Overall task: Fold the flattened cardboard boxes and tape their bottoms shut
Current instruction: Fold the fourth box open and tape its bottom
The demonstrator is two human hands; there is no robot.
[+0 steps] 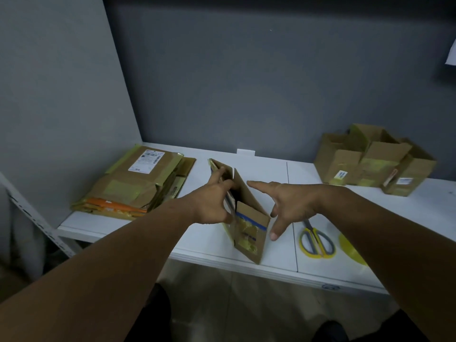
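A small brown cardboard box (251,218), partly opened out, stands on edge on the white table (271,169). It carries yellow tape scraps and a blue stripe. My left hand (212,201) grips its left wall, fingers curled over the top edge. My right hand (291,206) hovers just right of the box with fingers spread and straight, holding nothing. A stack of flattened cardboard boxes (138,186) lies at the table's left end. A yellow tape roll (349,248) lies at the right, partly hidden by my right forearm.
Yellow-and-grey scissors (317,239) lie on the table right of the box. Several folded boxes (372,161) stand at the back right against the grey wall. A grey partition closes the left side. The table's front edge runs below my hands.
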